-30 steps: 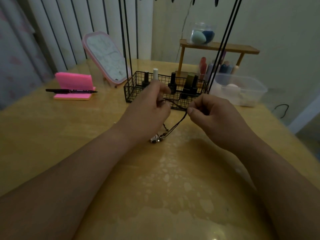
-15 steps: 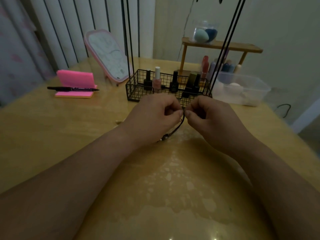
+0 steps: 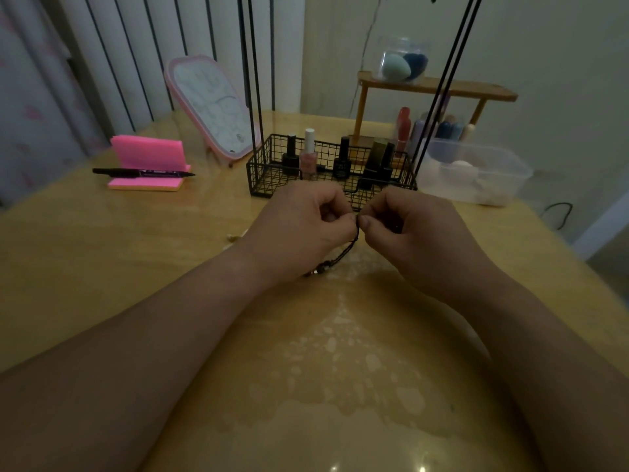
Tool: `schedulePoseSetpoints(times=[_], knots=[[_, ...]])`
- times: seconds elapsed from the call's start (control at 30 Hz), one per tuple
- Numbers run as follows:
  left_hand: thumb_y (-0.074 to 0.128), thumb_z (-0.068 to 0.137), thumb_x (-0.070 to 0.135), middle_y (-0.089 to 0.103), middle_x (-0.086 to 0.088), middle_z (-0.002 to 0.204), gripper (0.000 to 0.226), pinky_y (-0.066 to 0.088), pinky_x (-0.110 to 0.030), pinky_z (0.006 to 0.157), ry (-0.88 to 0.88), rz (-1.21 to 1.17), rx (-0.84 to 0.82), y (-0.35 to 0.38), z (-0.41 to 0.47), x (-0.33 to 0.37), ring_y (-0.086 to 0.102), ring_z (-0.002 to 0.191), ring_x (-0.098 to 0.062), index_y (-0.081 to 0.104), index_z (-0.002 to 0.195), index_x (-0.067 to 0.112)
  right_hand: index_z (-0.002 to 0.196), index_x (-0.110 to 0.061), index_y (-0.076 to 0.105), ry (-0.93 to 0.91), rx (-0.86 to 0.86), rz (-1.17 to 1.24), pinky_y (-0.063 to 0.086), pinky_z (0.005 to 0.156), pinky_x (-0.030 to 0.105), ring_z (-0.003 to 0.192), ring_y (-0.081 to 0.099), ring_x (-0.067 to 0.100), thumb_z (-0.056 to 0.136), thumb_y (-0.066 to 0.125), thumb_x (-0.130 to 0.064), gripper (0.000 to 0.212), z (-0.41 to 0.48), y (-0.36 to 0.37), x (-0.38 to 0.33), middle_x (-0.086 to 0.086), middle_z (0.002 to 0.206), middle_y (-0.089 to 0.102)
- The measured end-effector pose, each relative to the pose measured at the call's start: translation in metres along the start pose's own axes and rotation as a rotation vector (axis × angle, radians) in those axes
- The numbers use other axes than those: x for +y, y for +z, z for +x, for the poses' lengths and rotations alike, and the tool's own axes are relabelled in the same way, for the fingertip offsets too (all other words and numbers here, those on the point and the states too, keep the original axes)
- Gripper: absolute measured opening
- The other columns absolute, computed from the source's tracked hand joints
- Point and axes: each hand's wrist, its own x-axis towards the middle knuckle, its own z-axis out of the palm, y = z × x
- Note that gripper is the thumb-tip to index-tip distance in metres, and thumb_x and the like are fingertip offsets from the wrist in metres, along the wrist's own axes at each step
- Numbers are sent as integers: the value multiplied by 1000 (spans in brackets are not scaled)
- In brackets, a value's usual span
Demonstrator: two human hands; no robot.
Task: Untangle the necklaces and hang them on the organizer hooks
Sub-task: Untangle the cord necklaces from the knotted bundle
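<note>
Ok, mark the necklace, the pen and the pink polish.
necklace [image 3: 345, 252], head view, middle of the hanging cord.
pen [image 3: 143, 172], head view, mid barrel.
pink polish [image 3: 308, 162], head view, bottle body.

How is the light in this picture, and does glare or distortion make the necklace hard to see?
Head view: dim, colours muted; two small glints low on the glossy table; wide-angle stretch enlarges the forearms; the thin dark necklace, pinched between the left hand and right hand, barely stands out, its pendant end blurred.

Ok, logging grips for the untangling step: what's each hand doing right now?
Left hand: pinching the dark necklace cord.
Right hand: pinching the same cord.
</note>
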Motion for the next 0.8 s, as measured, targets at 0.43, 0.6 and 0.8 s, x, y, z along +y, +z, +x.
schedulePoseSetpoints(times=[0.43,0.6,0.8], knots=[[71,96,13,61,8,68,13,45,-13,57,-115,-200,-20,-7,5,2,53,63,-1,71,83,13,102,-26,70,-1,58,109,46,69,10,82,59,0,98,69,-22,6,0,0,0,-15,88,66],[73,96,13,61,14,64,15,42,-11,57,-94,-168,-23,-8,5,1,53,61,3,72,81,17,102,-26,71,-19,44,44,46,69,11,83,59,-3,98,69,-21,7,0,0,1,-17,88,65],[75,94,15,64,11,68,14,45,-12,58,-69,-124,-42,-6,4,-1,55,63,3,73,80,19,101,-26,71,-51,0,-48,44,66,11,81,57,-4,97,70,-23,5,2,-1,3,-18,87,63]])
